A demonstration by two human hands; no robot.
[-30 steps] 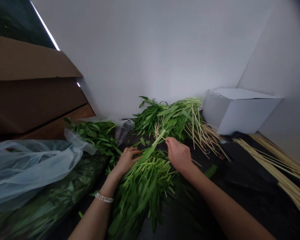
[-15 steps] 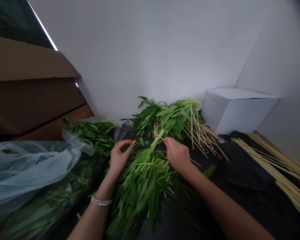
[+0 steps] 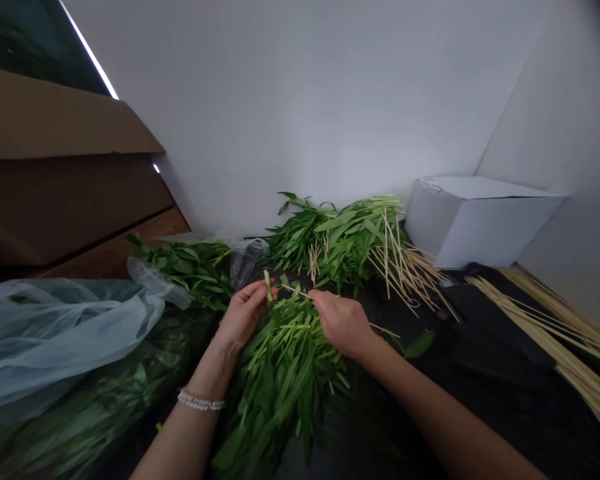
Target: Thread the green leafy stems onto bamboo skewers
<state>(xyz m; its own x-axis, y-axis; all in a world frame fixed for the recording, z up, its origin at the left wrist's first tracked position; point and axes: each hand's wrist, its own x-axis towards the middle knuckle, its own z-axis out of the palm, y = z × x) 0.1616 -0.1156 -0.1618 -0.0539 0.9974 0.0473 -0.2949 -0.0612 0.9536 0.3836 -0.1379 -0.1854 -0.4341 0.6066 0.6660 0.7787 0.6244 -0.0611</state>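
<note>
My left hand [image 3: 247, 310] pinches a short pale-green stem piece [image 3: 267, 283], held upright between thumb and fingers. In my right hand [image 3: 341, 321] is a thin wooden skewer [image 3: 297, 291]; its tip points left toward the stem, and its other end comes out behind the hand. A small bit of green shows near the skewer's tip. Below both hands lies a pile of leafy green vegetable [image 3: 285, 373] with its cut stems toward the far side. Behind them rests another leafy heap [image 3: 340, 240], with several skewers [image 3: 405, 273] stuck in or lying against it.
Clear plastic bags [image 3: 70, 340] of greens lie at the left, before a cardboard box [image 3: 70, 207]. On the right, long bundles of sticks [image 3: 550, 340] rest on black sheeting [image 3: 490, 320]. A white box [image 3: 485, 217] stands against the wall at the back right.
My right hand has moved left, bringing the skewer closer to my left hand. The left hand has turned, and its stem piece now stands upright. A long stalk between the hands no longer shows.
</note>
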